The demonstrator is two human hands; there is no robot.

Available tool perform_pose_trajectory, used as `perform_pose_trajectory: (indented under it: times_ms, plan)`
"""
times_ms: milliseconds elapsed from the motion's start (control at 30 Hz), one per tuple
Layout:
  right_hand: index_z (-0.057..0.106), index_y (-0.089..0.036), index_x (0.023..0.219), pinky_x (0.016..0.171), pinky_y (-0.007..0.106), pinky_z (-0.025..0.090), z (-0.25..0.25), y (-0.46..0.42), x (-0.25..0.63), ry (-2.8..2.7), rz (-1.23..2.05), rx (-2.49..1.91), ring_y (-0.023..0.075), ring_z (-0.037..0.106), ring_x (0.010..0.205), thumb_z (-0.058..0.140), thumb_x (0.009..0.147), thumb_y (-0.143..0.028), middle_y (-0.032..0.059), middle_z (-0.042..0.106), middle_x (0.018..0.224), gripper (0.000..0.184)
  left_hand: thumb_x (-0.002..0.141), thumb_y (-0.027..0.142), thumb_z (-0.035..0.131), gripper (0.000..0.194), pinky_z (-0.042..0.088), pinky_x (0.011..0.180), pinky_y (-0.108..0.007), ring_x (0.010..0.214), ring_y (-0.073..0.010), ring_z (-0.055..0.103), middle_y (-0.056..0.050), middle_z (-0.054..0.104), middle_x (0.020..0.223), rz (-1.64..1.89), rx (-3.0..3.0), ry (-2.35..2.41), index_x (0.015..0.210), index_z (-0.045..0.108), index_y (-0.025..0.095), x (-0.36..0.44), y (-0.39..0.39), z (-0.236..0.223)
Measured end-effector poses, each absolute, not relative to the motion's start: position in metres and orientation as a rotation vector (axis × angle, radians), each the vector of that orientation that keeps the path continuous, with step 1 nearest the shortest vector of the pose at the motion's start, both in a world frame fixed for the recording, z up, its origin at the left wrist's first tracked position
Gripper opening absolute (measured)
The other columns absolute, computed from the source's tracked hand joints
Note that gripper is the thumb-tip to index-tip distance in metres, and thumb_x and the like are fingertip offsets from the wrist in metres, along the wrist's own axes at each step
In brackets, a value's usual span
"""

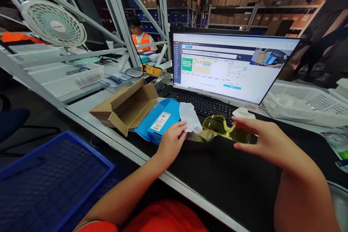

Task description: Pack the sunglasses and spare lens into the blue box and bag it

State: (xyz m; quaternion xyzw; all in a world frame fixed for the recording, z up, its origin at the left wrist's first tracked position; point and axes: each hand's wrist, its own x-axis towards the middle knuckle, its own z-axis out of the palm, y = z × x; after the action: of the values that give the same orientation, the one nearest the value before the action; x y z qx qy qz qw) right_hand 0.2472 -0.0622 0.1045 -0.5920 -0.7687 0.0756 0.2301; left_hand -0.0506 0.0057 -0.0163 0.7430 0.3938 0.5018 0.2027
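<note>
Head view showed the right hand (235, 133) with its grip pinching a yellow-tinted lens (216, 125) by one end, above the black-topped surface (212, 174), at three o'clock from the left hand (174, 137). The left hand's fingertips touched a white sheet (190, 117); whether that grip was closed on it, I could not tell. A blue box (168, 114) with a printed label lay at eleven o'clock from that hand, an open brown carton (130, 103) at ten, and a keyboard (205, 104) at one. A monitor (228, 65) stood at twelve o'clock from the lens.
</note>
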Motion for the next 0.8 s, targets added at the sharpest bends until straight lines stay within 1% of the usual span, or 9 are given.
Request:
perform_pose_trajectory:
  times_ms: [67,133,200,300,367,433,533,667,800]
  plan:
    - [0.061,-0.021,0.139,0.1,0.046,0.059,0.105,-0.066,0.248,-2.138,0.409,-1.595,0.0308,0.07,0.111,0.081,0.074,-0.042,0.0102,0.07,0.129,0.072,0.094,0.019,0.058,0.019,0.063,0.09,-0.038,0.104,-0.0222,0.072,-0.009,0.075,0.114,1.433,2.232,1.137,0.101,0.076,0.018,-0.048,0.006,-0.01]
    - [0.062,-0.023,0.139,0.101,0.044,0.058,0.106,-0.069,0.247,-2.16,0.586,-1.576,0.0302,0.07,0.112,0.084,0.071,-0.044,0.0099,0.07,0.129,0.074,0.094,0.016,0.06,0.016,0.062,0.085,-0.037,0.094,-0.0202,0.073,-0.006,0.076,0.104,1.405,2.325,1.173,0.091,0.074,0.02,-0.044,0.006,-0.001]
    - [0.064,-0.025,0.138,0.102,0.044,0.058,0.107,-0.071,0.245,-2.167,0.716,-1.567,0.0299,0.07,0.111,0.086,0.069,-0.044,0.0091,0.071,0.126,0.075,0.089,0.014,0.066,0.011,0.059,0.078,-0.036,0.089,-0.0206,0.071,-0.003,0.076,0.096,1.366,2.349,1.232,0.081,0.07,0.02,-0.037,0.006,0.007]
    - [0.064,-0.023,0.136,0.104,0.045,0.057,0.109,-0.07,0.242,-2.117,0.777,-1.584,0.0295,0.069,0.112,0.086,0.069,-0.042,0.0098,0.071,0.126,0.073,0.078,0.007,0.076,0.019,0.054,0.076,-0.035,0.088,-0.0218,0.067,-0.001,0.073,0.088,1.379,2.311,1.244,0.072,0.062,0.018,-0.026,0.007,0.016]
    - [0.063,-0.02,0.136,0.106,0.046,0.055,0.109,-0.067,0.241,-2.067,0.761,-1.628,0.0291,0.069,0.113,0.084,0.07,-0.041,0.0113,0.07,0.126,0.072,0.075,0.004,0.078,0.024,0.052,0.075,-0.032,0.086,-0.0199,0.066,-0.001,0.072,0.087,1.383,2.261,1.167,0.07,0.059,0.018,-0.019,0.007,0.019]
    - [0.063,-0.017,0.134,0.107,0.047,0.055,0.109,-0.063,0.242,-2.03,0.734,-1.679,0.0293,0.069,0.113,0.084,0.07,-0.04,0.0124,0.071,0.125,0.071,0.074,0.003,0.079,0.025,0.052,0.074,-0.03,0.084,-0.0183,0.067,-0.001,0.072,0.089,1.372,2.216,1.106,0.067,0.059,0.017,-0.016,0.007,0.019]
    - [0.063,-0.017,0.133,0.105,0.049,0.055,0.108,-0.059,0.245,-1.994,0.708,-1.725,0.0296,0.069,0.111,0.084,0.07,-0.04,0.0127,0.071,0.122,0.071,0.074,0.002,0.079,0.025,0.052,0.075,-0.03,0.086,-0.0185,0.069,-0.002,0.073,0.093,1.368,2.194,1.064,0.065,0.06,0.016,-0.014,0.007,0.016]
    - [0.063,-0.016,0.133,0.105,0.046,0.056,0.108,-0.058,0.25,-1.968,0.779,-1.711,0.0279,0.069,0.11,0.084,0.07,-0.044,0.0124,0.072,0.12,0.072,0.079,0.005,0.076,0.017,0.054,0.079,-0.031,0.089,-0.019,0.071,-0.003,0.075,0.098,1.386,2.216,0.989,0.073,0.067,0.017,-0.015,0.006,0.011]
    - [0.064,-0.016,0.13,0.104,0.049,0.056,0.105,-0.059,0.249,-1.936,0.725,-1.737,0.0294,0.07,0.109,0.084,0.07,-0.041,0.0135,0.072,0.12,0.068,0.083,0.008,0.074,0.012,0.056,0.082,-0.032,0.092,-0.019,0.072,-0.004,0.076,0.102,1.427,2.228,0.925,0.079,0.07,0.018,-0.011,0.004,0.006]
